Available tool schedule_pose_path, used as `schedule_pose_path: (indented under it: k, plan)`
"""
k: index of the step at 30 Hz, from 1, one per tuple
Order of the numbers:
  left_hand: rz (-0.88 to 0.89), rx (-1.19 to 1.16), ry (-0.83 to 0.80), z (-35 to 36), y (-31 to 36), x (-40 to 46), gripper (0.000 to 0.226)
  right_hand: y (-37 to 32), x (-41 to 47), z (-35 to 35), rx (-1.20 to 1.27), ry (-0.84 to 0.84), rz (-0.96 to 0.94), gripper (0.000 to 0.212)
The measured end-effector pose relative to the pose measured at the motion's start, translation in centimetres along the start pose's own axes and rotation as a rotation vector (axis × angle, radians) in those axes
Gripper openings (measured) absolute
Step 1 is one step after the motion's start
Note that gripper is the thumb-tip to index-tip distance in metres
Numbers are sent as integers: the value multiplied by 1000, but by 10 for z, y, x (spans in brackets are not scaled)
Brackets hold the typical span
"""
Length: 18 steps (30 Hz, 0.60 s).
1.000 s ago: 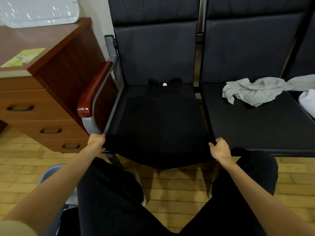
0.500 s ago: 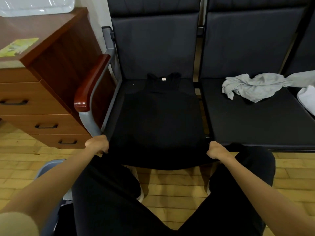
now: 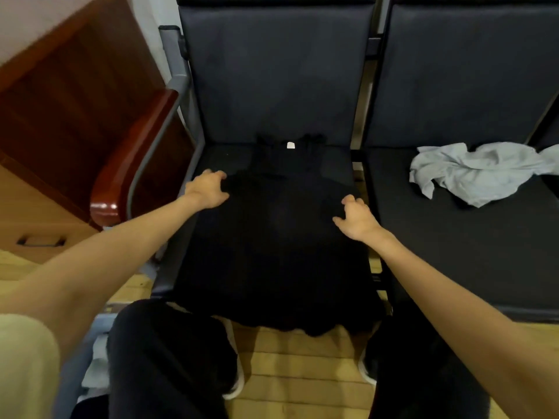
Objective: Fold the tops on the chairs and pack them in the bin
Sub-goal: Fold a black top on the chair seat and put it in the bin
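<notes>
Black fabric is under both hands now. My left hand [image 3: 208,189] sits at the top's left edge, just below the armhole, fingers curled with their tips on the cloth; I read it as pinching the edge, though black on black hides the pinch itself. My right hand [image 3: 357,217] is on the opposite edge, fingers bent claw-like onto the fabric; whether it has actually gathered cloth or only presses it I cannot tell.

A second ago both hands gripped the hem at the seat's front lip, pulling the garment taut. They have since let go there and travelled up to the sides at chest level. The black top [image 3: 278,237] lies flat and face-up on the left chair [image 3: 272,71], straps towards the backrest, the freed hem drooping over the front edge above my knees. To my eye the smoothing is finished and the first fold is about to start, probably bringing the sides inward. No garment is folded yet.

Further out, a crumpled grey top [image 3: 472,173] waits on the neighbouring chair [image 3: 453,237], well apart from my hands. The bin is not in view.

For writing, only a small white neck label [image 3: 290,145] shows between the straps, too small to read. The wooden cabinet [image 3: 69,116] to the left shows no lettering.
</notes>
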<state>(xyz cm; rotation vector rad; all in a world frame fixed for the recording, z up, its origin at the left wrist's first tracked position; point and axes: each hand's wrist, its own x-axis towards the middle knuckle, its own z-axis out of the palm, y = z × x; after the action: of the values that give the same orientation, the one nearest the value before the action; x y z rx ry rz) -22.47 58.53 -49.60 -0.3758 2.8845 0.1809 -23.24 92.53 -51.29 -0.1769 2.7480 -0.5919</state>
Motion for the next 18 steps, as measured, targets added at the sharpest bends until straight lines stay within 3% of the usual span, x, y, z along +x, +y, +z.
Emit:
schedule_pose_path:
  k: [6, 11, 18]
  plan:
    - [296, -42, 48, -34, 23, 112, 48, -19, 113, -31, -39, 57, -142, 57]
    - [421, -65, 148, -27, 38, 175, 46, -31, 200, -46, -55, 101, -150, 56]
    - [556, 157, 315, 11, 52, 227, 56, -34, 269, -25, -131, 214, -208, 46]
